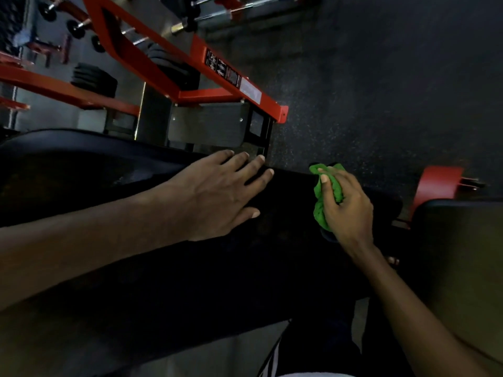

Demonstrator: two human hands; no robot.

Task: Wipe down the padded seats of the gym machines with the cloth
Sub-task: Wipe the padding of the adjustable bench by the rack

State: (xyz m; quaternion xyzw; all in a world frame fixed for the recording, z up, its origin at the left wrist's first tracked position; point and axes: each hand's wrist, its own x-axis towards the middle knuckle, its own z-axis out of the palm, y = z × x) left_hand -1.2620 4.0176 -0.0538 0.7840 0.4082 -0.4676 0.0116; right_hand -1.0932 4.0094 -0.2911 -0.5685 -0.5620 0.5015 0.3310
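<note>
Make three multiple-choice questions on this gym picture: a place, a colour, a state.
1. Where is the cloth from the left hand? A to its right; B to its left; C under it.
2. What colour is the cloth? A blue; B green; C white.
3. How is the left hand? A flat on the padded seat; B clenched in a fist; C gripping the cloth.
Answers: 1 A, the right hand grips it there; 2 B, bright green; 3 A, fingers straight on the seat.
</note>
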